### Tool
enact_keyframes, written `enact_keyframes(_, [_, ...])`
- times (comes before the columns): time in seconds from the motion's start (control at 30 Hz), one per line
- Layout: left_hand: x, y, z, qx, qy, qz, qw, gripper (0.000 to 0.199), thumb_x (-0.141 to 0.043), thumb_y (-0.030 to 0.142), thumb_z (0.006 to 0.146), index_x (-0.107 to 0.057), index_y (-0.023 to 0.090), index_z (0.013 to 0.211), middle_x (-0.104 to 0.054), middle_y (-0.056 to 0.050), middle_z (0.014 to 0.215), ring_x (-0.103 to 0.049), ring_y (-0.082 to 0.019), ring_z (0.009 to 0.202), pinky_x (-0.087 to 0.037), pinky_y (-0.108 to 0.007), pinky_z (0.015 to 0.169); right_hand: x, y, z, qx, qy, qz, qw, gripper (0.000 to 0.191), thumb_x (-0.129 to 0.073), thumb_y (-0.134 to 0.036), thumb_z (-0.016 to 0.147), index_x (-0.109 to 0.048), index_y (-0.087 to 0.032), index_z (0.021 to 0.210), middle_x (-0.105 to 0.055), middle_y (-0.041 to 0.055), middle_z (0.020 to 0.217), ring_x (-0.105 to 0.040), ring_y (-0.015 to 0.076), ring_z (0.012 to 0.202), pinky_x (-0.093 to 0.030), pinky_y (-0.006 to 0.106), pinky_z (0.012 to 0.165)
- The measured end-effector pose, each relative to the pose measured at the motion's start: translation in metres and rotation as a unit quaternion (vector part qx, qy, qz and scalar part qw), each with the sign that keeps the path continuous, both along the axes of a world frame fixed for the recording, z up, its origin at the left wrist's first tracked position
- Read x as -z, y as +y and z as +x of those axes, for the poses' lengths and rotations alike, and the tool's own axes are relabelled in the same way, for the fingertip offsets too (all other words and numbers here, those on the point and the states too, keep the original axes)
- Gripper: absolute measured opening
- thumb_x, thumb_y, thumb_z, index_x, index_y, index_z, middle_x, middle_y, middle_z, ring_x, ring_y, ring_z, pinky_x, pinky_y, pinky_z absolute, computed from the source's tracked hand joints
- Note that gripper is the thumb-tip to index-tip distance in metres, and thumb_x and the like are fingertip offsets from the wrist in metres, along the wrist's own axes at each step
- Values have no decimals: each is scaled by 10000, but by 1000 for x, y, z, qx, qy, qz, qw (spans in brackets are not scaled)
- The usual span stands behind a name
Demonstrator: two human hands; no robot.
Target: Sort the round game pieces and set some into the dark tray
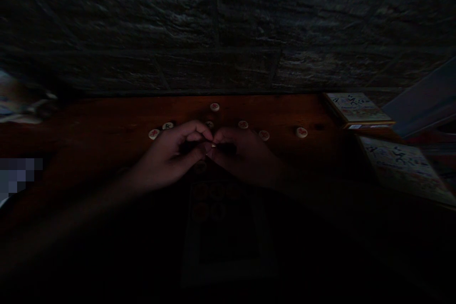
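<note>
In the dim middle of the head view, my left hand and my right hand meet with fingers curled and tips pinched together. A small pale thing peeks out between them, mostly covered by the fingertips; its kind does not show. Round Chinese chess pieces lie around the hands: a red-marked piece and a green-marked piece by my left hand, a red-marked piece beside my right. Below the hands, a dark tray holds several more pieces in rows, barely visible.
Another red-marked piece lies farther back, and one piece sits off to the right. Two flat printed boxes, a far box and a near box, rest at the right. A stone-patterned wall rises behind the wooden table.
</note>
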State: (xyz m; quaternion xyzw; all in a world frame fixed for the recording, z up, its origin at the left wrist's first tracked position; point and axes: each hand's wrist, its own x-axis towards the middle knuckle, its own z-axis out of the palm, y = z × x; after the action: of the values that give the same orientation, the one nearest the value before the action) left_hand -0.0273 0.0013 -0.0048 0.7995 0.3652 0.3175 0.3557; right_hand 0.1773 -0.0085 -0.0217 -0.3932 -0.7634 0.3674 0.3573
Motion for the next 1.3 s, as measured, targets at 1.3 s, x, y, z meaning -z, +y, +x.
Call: enact_keyframes(1.3, [-5, -5, 0, 9, 11, 2, 1000, 61, -635, 167, 971, -638, 163, 1031, -719, 5, 830, -646, -110, 708, -485, -219, 641, 0, 0, 1, -12, 4, 19, 1000, 182, -639, -313, 955, -624, -179, 834, -648, -18, 804, -584, 124, 745, -401, 288, 666])
